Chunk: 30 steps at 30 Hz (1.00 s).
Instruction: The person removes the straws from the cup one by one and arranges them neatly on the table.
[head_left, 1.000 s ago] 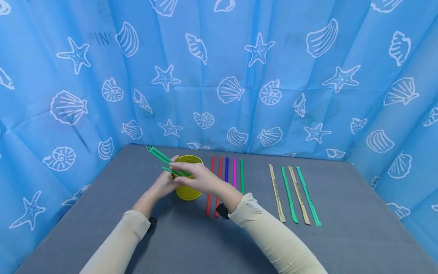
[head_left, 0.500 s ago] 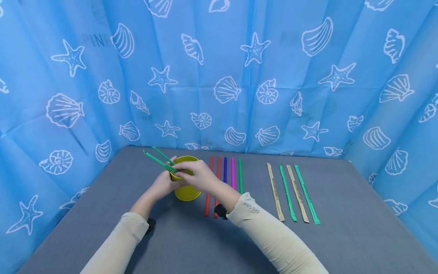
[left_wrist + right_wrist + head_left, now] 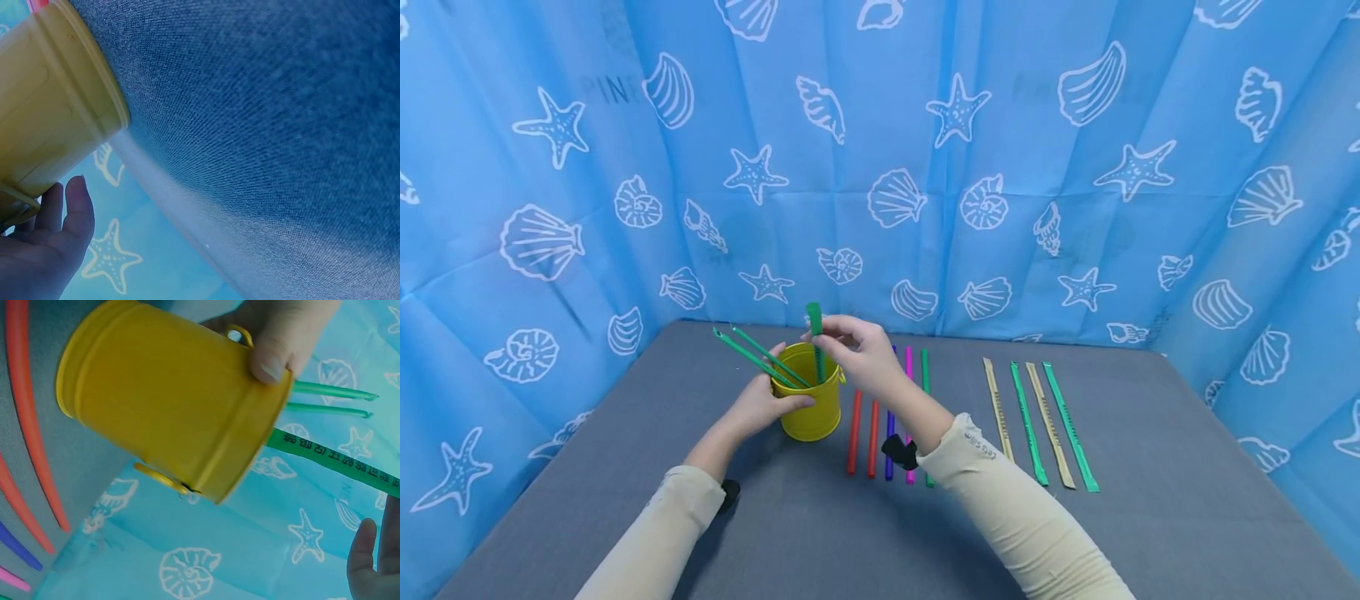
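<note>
A yellow metal bucket (image 3: 814, 418) stands on the table, and my left hand (image 3: 762, 406) grips its left side near the rim, thumb across the front. In the left wrist view, fingers (image 3: 76, 206) curl by the bucket's handle lug. My right hand (image 3: 861, 357) is over the bucket's right rim, pinching the top part of a green wrapped straw (image 3: 814, 315). That straw is nearly upright, its lower end inside the bucket; dark printing shows along it in the right wrist view. Two more green wrapped straws (image 3: 737, 348) lean out over the left rim.
Right of the bucket lie two red straws (image 3: 854, 433), a blue straw (image 3: 890, 467), a pink straw (image 3: 910, 477) and a green straw (image 3: 927, 375), partly behind my right arm. Farther right, tan wrapped straws (image 3: 1051, 425) alternate with green wrapped ones (image 3: 1072, 429). A blue shell-print curtain (image 3: 865, 167) encloses the table.
My right hand has risen from the bucket's mouth toward the right, bringing one green wrapped straw upright. The other two stay leaning left. My left hand keeps its hold on the bucket.
</note>
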### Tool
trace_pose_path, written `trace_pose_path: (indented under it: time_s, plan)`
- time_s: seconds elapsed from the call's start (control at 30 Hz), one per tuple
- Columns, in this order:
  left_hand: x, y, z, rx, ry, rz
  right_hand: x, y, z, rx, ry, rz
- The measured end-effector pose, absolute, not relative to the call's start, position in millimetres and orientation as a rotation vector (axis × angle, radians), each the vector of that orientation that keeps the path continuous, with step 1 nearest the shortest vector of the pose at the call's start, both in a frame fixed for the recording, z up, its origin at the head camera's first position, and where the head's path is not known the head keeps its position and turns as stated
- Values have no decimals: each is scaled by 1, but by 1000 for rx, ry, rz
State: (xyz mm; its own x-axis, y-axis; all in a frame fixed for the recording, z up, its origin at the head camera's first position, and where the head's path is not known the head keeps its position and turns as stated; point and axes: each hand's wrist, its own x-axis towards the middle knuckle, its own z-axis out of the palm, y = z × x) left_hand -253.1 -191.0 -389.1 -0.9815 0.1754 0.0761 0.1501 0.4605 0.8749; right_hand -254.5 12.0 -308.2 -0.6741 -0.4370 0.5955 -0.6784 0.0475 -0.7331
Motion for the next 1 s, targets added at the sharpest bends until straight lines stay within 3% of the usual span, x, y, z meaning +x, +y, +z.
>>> trace_pose_path:
  time_s: [0.6, 1.0]
  plan:
    - [-252, -192, -389, 289, 2657, 1586, -247, 47, -261, 1123, -1546, 1751]
    - [-252, -192, -389, 313, 2651, 1591, -245, 91, -268, 968, -1733, 1753]
